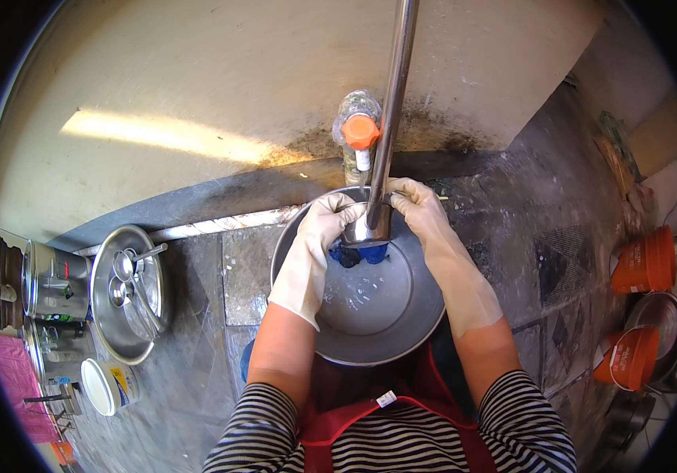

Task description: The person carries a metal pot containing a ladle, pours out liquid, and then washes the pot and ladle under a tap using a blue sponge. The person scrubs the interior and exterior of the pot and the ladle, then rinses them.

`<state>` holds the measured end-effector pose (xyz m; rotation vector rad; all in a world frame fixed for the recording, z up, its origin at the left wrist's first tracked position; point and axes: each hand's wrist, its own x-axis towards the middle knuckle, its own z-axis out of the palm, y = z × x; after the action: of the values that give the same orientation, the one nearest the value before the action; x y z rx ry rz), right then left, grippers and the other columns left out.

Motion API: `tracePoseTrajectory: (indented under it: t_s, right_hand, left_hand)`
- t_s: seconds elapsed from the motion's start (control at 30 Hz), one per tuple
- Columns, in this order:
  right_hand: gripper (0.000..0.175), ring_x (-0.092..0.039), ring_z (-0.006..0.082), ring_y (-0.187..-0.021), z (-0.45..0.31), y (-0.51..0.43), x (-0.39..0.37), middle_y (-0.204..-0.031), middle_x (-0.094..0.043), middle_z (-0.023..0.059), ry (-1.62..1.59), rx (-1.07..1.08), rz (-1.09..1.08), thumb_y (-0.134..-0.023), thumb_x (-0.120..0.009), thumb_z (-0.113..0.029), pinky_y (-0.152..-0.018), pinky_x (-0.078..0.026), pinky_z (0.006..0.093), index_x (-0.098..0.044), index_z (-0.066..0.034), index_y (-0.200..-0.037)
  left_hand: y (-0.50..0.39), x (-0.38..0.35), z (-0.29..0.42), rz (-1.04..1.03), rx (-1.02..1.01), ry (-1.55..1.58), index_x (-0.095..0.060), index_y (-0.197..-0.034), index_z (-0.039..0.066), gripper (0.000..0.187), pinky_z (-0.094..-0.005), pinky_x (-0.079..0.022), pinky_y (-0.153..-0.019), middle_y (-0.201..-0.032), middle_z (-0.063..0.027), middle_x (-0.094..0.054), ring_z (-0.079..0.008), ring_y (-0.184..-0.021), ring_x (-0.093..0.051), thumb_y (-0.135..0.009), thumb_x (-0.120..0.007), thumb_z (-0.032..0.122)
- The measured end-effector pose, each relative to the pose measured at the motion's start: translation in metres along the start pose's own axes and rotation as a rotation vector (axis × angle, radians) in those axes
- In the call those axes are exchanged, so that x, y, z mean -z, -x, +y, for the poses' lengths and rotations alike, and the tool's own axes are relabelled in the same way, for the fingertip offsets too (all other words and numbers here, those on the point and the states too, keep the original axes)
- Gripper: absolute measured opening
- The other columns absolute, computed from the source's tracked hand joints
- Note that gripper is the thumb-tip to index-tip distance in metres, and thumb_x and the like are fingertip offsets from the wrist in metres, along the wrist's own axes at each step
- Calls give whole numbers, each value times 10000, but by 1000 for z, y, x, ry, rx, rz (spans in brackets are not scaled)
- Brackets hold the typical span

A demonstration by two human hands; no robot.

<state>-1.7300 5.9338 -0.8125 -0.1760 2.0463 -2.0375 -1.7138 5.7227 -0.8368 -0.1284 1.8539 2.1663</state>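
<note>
Both hands wear pale rubber gloves and are over a wide metal basin (427, 290). Between them is a long-handled metal ladle (394, 106), its deep cup down at the basin and its handle rising past the wall. My left hand (333, 219) grips the left side of the cup's rim. On the opposite side, my right hand (418, 204) pinches the rim beside the handle. Partly hidden under the cup, a blue item (374, 254) and a dark item (347, 258) lie in the basin; their kind is unclear. Just beyond is a tap with an orange knob (360, 131).
A metal bowl (158, 278) of ladles and other utensils stands at left, near metal pots (57, 278) and a white plastic tub (99, 387). Orange buckets (646, 260) are at right. A plastic bottle (359, 103) surrounds the tap's pipe against the wall (208, 77).
</note>
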Motion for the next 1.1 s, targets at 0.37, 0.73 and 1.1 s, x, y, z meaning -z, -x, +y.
tracePoseTrajectory:
  t_s: [0.37, 0.73, 1.1]
  right_hand:
    - [291, -628, 171, -1155, 14, 2, 16, -1198, -712, 98, 147, 45, -82, -945, -680, -28, -1053, -457, 330, -677, -5, -1235]
    - [306, -639, 153, -1134, 33, 2, -8, -1208, -728, 59, 324, -102, 52, -983, -678, -205, -1010, -466, 319, -699, -131, -1279]
    - [567, -591, 246, -1259, 3, 3, 0, -1314, -652, 126, -147, 62, -1, -809, -675, 39, -1134, -412, 379, -578, 3, -1366]
  left_hand:
    - [0, 7, -11, -153, -85, 74, -689, -929, 43, 190, -213, -457, -615, -776, -15, -710, -83, -655, -604, -932, -762, 218]
    - [0, -1, 2, 95, -25, -168, -718, -941, 31, 31, -257, -516, -656, -785, 9, -690, -80, -693, -597, -957, -697, 47]
    - [18, -8, 32, 218, 10, -437, -719, -949, 41, 54, -281, -522, -704, -780, -54, -719, -140, -706, -663, -948, -666, 51]
